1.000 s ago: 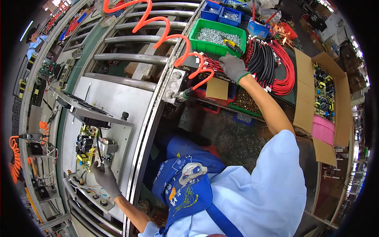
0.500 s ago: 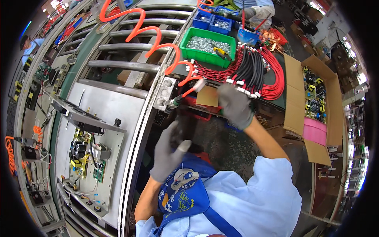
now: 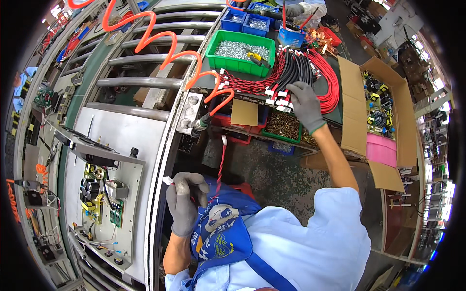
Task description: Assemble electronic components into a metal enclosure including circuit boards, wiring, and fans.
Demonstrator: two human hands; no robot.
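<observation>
My left hand (image 3: 186,201) grips a twisted red wire (image 3: 221,167); my right hand (image 3: 304,99) seemingly pinches bundled wires (image 3: 296,68).

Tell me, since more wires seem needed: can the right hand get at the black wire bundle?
Probably yes: the right hand already rests at the white-tagged ends of the black wire bundle, nothing lying between them.

The right hand (image 3: 304,105) covers the ends of the wires in the bundle (image 3: 296,68) beneath it, so any grip is unclear. The left hand (image 3: 185,201) hides part of a twisted red wire (image 3: 221,162). A co-worker's gloved hand (image 3: 294,9) is cut off by the top edge.
</observation>
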